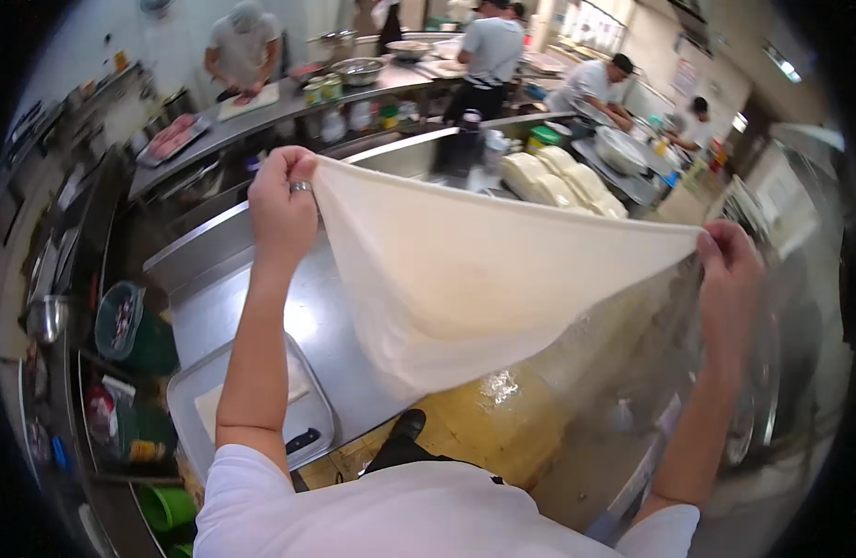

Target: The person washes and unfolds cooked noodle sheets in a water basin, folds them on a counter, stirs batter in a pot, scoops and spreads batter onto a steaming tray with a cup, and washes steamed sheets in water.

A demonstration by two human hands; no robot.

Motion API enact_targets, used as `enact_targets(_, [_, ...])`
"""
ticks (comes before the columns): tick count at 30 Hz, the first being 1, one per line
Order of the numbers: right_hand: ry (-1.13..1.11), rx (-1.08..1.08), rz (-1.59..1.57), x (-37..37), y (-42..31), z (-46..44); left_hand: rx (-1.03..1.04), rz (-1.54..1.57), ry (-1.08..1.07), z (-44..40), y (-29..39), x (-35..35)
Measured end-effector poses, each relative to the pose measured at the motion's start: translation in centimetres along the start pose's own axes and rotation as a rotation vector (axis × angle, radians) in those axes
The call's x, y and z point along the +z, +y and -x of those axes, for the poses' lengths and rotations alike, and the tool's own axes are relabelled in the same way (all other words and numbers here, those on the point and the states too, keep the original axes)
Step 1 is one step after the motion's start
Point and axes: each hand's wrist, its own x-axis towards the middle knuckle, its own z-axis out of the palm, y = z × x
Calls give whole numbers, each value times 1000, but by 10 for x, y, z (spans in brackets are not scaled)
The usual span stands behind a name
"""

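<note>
A wide, thin sheet of pale dough (465, 279) hangs stretched in the air between my two hands. At its upper left corner, my left hand (285, 197), with a ring on one finger, is closed on the edge. My right hand (728, 256) pinches the upper right corner. The sheet sags in the middle, its lower edge hanging above the steel table (223, 293) and the yellowish surface beyond the table's edge. Below my left forearm lies a metal tray (314, 367) with a pale flat piece (209, 409) and a black-handled knife (302, 440).
Pale blocks (563, 181) sit behind the sheet. Several people work at counters in the background. A tray of meat (172, 138) is at the upper left. Green bins (166, 507) stand at the lower left. A dark shoe (409, 424) shows below.
</note>
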Motion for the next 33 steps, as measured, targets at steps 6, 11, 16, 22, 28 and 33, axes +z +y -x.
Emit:
enact_targets(6, [-236, -196, -86, 221, -7, -86, -9, -184, -6, -52, -121, -52])
enact_targets(11, [-378, -152, -140, 387, 10, -124, -55, -371, 4, -61, -205, -57])
enact_targets(16, [-426, -80, -168, 465, 5, -143, -125, -460, 39, -75, -230, -55])
enact_targets(22, [-459, -54, -316, 477, 26, -151, -106, -507, 49, -81, -195, -57])
enact_targets(28, [-479, -125, -401, 436, 105, -74, -84, -454, -55, 3, -141, -60])
enact_targets(33, [-729, -86, -183, 374, 233, 80, -511, -312, -406, 188, -99, -60])
